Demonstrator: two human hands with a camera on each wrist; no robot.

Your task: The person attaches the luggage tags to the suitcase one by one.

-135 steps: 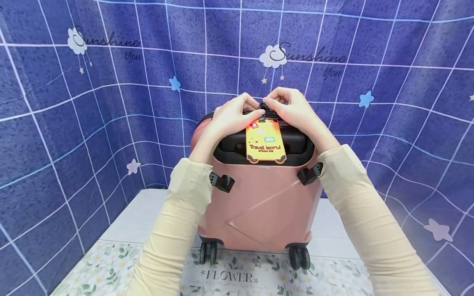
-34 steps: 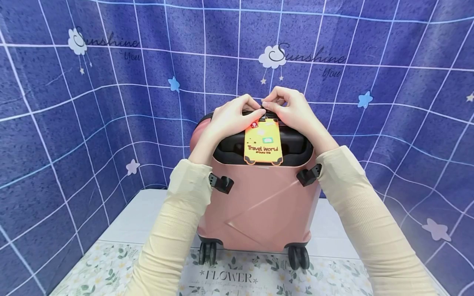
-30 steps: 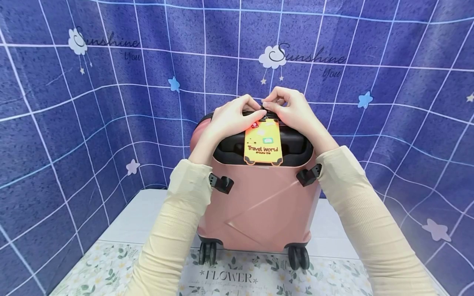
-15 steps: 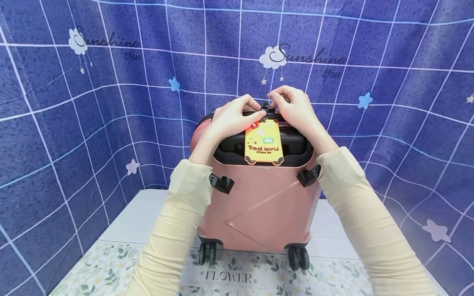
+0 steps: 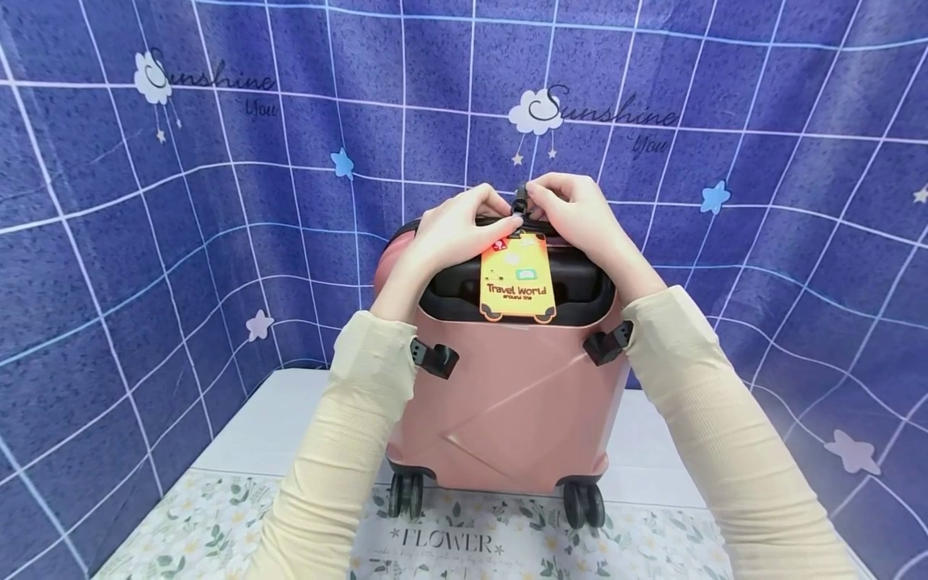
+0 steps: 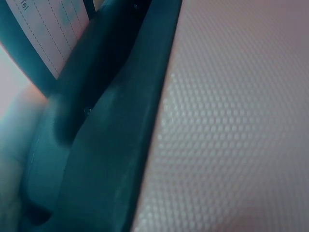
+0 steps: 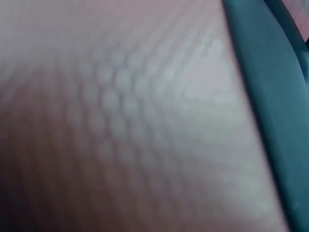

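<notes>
A pink hard-shell suitcase (image 5: 522, 403) stands upright with its black top handle (image 5: 453, 286) facing me. Over that handle hangs a yellow luggage tag (image 5: 516, 282) printed "Travel World"; its lined reverse side (image 6: 50, 29) shows in the left wrist view. My left hand (image 5: 460, 225) pinches the tag's black strap (image 5: 519, 203) just above the card, thumb in front. From the other side, my right hand (image 5: 576, 213) pinches the strap's upper part, which sticks up above the handle. Fingers partly hide the buckle area and the loop.
Black wrist mounts (image 5: 435, 358) sit on both cuffs, close to the suitcase front. Black wheels (image 5: 583, 503) rest on a floral mat (image 5: 239, 515) beside a white surface (image 5: 283, 419). A blue grid-patterned curtain (image 5: 290, 242) hangs close behind and at the sides.
My right fingertips came off the strap, lifted slightly to the right, then took hold of it again. More of the black strap now stands up between the hands. My left hand stays put.
</notes>
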